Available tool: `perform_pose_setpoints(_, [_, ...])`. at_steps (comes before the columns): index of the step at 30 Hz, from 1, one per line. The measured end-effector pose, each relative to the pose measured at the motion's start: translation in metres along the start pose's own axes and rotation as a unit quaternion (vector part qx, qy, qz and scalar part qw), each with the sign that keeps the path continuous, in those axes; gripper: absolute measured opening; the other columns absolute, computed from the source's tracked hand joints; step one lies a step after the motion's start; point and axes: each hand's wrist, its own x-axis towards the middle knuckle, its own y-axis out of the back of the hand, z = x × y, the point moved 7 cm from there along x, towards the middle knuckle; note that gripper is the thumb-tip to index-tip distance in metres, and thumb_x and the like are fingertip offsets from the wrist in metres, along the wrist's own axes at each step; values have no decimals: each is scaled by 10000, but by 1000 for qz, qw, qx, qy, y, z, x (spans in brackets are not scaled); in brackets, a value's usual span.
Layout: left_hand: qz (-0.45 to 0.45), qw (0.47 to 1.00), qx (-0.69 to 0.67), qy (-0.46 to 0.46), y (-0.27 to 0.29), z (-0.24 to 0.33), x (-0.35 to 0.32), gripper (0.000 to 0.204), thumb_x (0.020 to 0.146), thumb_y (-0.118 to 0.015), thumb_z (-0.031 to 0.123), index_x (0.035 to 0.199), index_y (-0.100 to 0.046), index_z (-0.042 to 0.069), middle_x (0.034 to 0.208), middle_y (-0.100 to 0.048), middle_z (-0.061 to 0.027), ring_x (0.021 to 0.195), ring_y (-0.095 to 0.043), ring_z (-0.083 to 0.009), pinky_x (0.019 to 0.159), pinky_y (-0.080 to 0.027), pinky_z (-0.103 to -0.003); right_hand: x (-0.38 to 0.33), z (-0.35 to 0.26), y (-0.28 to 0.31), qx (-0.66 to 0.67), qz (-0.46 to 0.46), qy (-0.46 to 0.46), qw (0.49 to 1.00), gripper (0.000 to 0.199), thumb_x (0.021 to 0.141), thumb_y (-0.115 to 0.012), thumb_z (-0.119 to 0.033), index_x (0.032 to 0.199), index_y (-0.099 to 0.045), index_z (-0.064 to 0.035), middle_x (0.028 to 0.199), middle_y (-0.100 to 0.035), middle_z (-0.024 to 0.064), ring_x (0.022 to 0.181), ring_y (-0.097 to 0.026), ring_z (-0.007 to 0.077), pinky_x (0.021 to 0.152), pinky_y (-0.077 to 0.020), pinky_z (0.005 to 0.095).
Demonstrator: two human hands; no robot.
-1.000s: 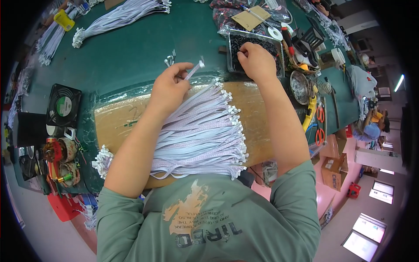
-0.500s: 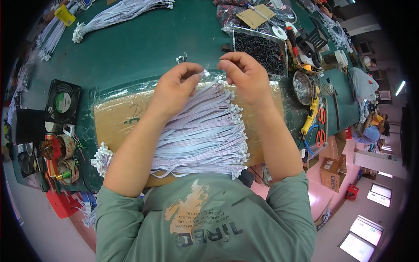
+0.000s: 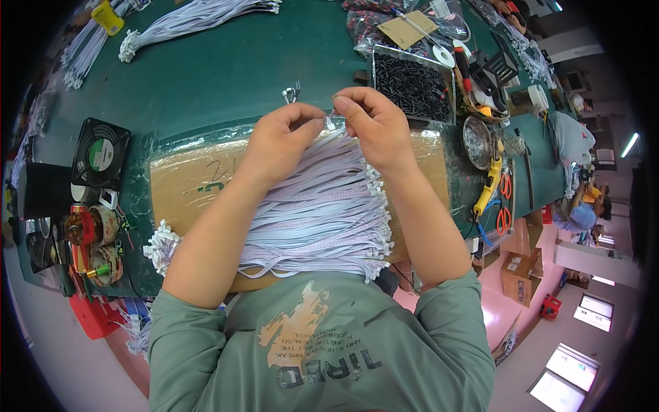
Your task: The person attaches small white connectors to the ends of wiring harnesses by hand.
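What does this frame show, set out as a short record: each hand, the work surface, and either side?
Left hand: pinches a flat white ribbon-cable end
Right hand: fingertips close beside that end; anything held is too small to tell
Work surface: pile of flat white ribbon cables on a brown cardboard sheet, on a green tabletop
Right side: small black tubular pieces in a shallow rectangular tray; orange-handled scissors
Left side: black square fan

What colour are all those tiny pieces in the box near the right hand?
The tiny pieces are black; the head view shows them best.
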Motion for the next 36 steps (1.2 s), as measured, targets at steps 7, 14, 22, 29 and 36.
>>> perform_pose_setpoints(7, [7,1000,-20,6,1,1,0,202,888,-653,154,1030,-678,13,850,-661,-8,724,-554,-74,651,-452,-234,0,3,-1,16,-5,-15,1000,150,920,-651,-150,971,-663,-10,738,-571,-42,622,-464,18,534,-370,186])
perform_pose_setpoints(14, [13,997,-75,12,-1,2,0,153,914,-627,90,1033,-639,-6,736,-539,34,581,-435,-31,505,-346,-187,0,6,1,53,-6,-33,998,158,938,-616,-145,991,-633,3,807,-638,-1,613,-479,23,535,-392,178])
perform_pose_setpoints(22, [7,999,-35,9,2,-1,1,181,892,-649,143,1016,-680,15,801,-636,3,673,-526,-65,606,-431,-233,1,3,0,56,-7,-33,998,152,940,-608,-139,989,-630,3,820,-648,10,611,-479,25,534,-392,177])
perform_pose_setpoints(29, [9,999,-33,9,1,0,1,187,890,-650,150,1015,-680,15,812,-642,0,684,-534,-64,610,-435,-234,3,6,0,31,-15,-27,999,155,935,-620,-153,973,-646,-5,791,-626,-11,617,-478,20,534,-385,181])
perform_pose_setpoints(36, [14,999,-26,20,3,0,0,192,888,-650,153,1018,-679,16,825,-649,-3,692,-542,-65,617,-440,-231,2,7,-2,42,-10,-30,999,150,932,-624,-150,968,-646,-6,779,-621,-18,615,-473,20,534,-381,182])
